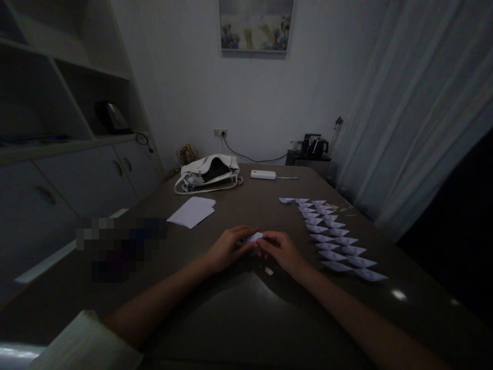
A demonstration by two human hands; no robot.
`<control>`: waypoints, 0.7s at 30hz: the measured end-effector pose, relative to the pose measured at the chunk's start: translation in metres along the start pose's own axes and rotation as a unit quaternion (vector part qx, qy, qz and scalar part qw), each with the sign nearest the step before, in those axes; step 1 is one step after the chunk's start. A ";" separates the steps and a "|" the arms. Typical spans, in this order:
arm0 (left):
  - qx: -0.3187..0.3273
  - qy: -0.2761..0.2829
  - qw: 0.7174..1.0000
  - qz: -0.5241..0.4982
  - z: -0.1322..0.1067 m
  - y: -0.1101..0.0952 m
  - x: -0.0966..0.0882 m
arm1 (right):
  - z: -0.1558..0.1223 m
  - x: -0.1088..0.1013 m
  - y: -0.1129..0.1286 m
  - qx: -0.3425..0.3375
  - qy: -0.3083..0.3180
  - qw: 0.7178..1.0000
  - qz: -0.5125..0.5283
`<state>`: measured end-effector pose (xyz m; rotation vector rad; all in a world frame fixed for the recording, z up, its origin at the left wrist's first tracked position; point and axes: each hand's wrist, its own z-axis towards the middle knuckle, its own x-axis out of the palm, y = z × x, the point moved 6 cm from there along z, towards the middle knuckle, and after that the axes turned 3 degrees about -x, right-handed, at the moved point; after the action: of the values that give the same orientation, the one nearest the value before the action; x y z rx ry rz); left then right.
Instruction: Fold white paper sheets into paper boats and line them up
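Note:
Between my two hands is a small folded piece of white paper [253,237], held just above the table at the middle of the view. My left hand [230,248] pinches its left side between thumb and fingers. At its right end, the thumb and fingertips of my right hand [283,253] are closed on the same paper. Most of the paper is covered by my fingers, so its exact shape is unclear. A small white scrap [268,271] lies on the table just below my right hand. Off to the right stand folded paper boats [334,241] in two slanting rows.
Flat sheets of white paper [192,211] lie left of centre on the dark table [231,318]. Behind them sits a white handbag [210,172], with a white power bank [263,174] and short cable to its right. A blurred-out patch [123,249] covers the left edge.

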<state>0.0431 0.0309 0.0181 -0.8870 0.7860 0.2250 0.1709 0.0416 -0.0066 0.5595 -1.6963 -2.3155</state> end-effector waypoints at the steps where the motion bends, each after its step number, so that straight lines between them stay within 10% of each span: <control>1: -0.003 -0.001 1.000 -0.002 0.000 0.000 0.000 | 0.000 0.000 0.000 -0.003 -0.002 1.000 0.000; 21: -0.005 0.008 1.000 -0.004 0.001 -0.003 0.001 | -0.002 -0.017 0.008 -0.058 -0.126 0.990 -0.032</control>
<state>0.0459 0.0294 0.0193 -0.9018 0.7967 0.2157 0.1866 0.0435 0.0038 0.3141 -1.6513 -2.6056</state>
